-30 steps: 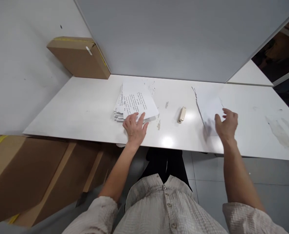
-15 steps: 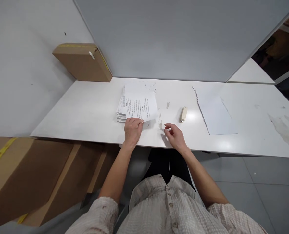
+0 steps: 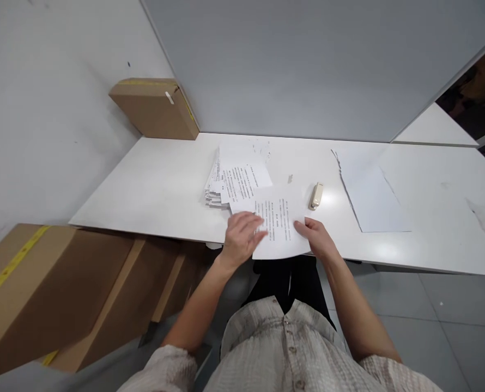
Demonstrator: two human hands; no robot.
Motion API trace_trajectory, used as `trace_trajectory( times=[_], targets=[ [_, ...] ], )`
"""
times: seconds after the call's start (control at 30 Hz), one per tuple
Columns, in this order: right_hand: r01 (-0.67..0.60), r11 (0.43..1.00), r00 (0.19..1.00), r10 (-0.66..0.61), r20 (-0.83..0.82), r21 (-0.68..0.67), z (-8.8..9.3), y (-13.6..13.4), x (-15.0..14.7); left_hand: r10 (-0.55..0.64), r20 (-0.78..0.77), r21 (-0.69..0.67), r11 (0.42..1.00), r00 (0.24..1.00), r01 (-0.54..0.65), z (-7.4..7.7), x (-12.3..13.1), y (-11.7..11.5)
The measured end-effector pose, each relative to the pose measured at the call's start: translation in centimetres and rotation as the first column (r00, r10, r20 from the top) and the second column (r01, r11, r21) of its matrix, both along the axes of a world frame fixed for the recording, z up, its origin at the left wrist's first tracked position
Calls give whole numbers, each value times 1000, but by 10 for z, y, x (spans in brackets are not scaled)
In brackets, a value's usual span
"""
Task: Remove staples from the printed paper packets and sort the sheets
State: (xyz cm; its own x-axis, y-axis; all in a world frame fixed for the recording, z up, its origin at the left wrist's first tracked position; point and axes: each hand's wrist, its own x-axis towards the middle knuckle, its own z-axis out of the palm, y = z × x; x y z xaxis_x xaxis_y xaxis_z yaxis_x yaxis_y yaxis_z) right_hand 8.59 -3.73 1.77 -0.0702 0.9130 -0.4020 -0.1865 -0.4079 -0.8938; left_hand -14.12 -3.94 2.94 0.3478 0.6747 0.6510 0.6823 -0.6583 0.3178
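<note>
Gripping one printed sheet [image 3: 281, 223], my left hand [image 3: 244, 238] and right hand [image 3: 318, 238] closed on its edges — just drawn off the stack [image 3: 232, 177].

Printed lines covered the held sheet [image 3: 281, 223] and the stack [image 3: 236, 179]; too small to read.

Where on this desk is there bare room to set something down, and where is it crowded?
Bare: the left of the table, between the cardboard box, the paper stack and the front edge; also the right end beyond the blank sheets, though stained. Crowded: the front middle, where left hand and right hand hold a printed sheet beside the stapler.
</note>
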Motion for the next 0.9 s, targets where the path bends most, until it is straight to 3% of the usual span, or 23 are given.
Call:
trace_trajectory(
  times=[0.07, 0.13, 0.23, 0.37, 0.57, 0.67, 0.77, 0.83, 0.9],
  targets=[
    [8, 1000, 1000, -7, 30, -26, -3, -15, 13, 179, -89, -24, 983, 980, -181, -3, -3, 16],
    [10, 998, 999, -7, 49, -57, -5, -28, 25, 275, -225, -16, 958, 935, -286, -8, -5, 31],
    [-7, 996, 999, 12, 50, -92, -4, -41, 36, 276, -323, 6, 957, 905, -289, -15, -8, 45],
    [-50, 994, 996, 56, 64, -96, 0, -46, 40, 221, -328, -15, 971, 919, -240, -16, -14, 46],
    [-35, 995, 998, 39, 43, -95, 1, -43, 34, 223, -51, -290, 930, 974, -228, 4, -21, 53],
    [-16, 995, 1000, 16, -1, -101, 0, -43, 32, 334, 170, -512, 834, 927, -207, 16, -21, 59],
    [1, 995, 1000, -1, -2, -95, 0, -45, 32, 414, 283, -653, 744, 865, -143, 23, -21, 61],
    [7, 995, 1000, -6, 4, -99, 1, -46, 33, 436, 334, -654, 746, 836, -128, 25, -22, 60],
    [19, 995, 1000, -19, 2, -101, 1, -48, 34, 449, 412, -583, 799, 793, -150, 27, -22, 56]
  ],
)
